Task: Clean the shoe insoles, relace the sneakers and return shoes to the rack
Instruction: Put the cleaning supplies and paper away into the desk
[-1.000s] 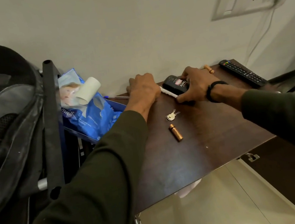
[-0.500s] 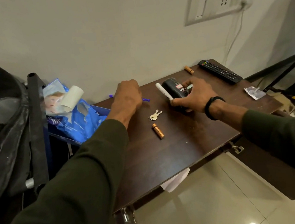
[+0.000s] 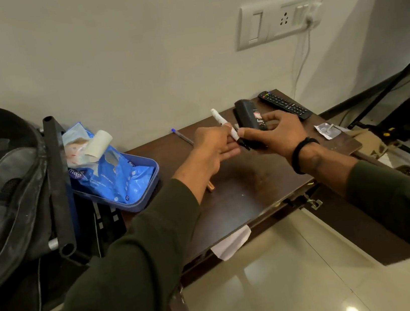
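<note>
Black bottle (image 3: 252,122) and white marker (image 3: 223,123), both pinched in the right hand (image 3: 274,132) at frame centre, could slip as the left hand (image 3: 213,149), fingers loosely spread, reached in.

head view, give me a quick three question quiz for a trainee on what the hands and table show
1. True or false: the right hand holds a dark bottle lifted above the table.
2. Which thing lies nearest the wall socket? A) remote B) blue wipes pack C) backpack
3. Fill in: the white marker passes between the two ____.

Key: 1 true; 2 A; 3 hands. The left hand meets the right at the marker's dark lower end; which fingers grip it cannot be told.
</note>
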{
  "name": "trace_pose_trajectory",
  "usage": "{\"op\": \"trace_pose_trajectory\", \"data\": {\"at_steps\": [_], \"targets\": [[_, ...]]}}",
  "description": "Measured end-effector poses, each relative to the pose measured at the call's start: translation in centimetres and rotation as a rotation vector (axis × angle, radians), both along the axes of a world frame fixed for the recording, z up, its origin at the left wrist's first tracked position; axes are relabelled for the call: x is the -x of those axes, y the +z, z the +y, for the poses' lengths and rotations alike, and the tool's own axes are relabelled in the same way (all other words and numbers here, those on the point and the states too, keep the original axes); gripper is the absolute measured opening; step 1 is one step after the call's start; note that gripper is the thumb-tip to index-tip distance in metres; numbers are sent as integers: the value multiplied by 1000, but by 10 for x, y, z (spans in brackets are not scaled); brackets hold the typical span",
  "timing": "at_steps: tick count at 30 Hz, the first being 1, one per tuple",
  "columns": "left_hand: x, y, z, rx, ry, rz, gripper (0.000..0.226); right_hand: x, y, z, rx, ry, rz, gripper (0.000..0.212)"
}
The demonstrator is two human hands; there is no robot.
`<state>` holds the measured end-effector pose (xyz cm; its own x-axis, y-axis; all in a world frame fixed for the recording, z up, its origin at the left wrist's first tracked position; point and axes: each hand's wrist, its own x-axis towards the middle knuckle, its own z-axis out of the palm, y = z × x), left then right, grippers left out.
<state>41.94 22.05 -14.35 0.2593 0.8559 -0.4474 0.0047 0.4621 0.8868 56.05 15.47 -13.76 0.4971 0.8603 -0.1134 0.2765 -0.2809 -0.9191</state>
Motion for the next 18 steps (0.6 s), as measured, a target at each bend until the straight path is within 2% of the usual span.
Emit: {"op": "trace_pose_trajectory", "data": {"at_steps": [2, 5, 8, 11, 12, 14, 16, 18], "targets": [[4, 14, -21, -1, -20, -24, 22, -6, 12, -22, -42, -52, 125, 73], [11, 21, -72, -4, -231, 90, 24, -16, 10, -73, -35, -140, 256, 75], [18, 8, -124, 29, -492, 177, 17, -31, -23, -128, 3, -192, 368, 71], [30, -25, -168, 151, -679, 283, 10, -40, -71, -183, 62, -246, 461, 63], [35, -39, -179, 190, -743, 338, 6, -41, -91, -197, 102, -268, 473, 64], [40, -75, -195, 226, -902, 547, 19, -40, -137, -220, 218, -321, 473, 66], [37, -115, -205, 170, -1033, 802, 35, -35, -187, -229, 331, -374, 466, 66], [31, -150, -211, 134, -1095, 950, 44, -20, -226, -223, 412, -375, 454, 62]]}}
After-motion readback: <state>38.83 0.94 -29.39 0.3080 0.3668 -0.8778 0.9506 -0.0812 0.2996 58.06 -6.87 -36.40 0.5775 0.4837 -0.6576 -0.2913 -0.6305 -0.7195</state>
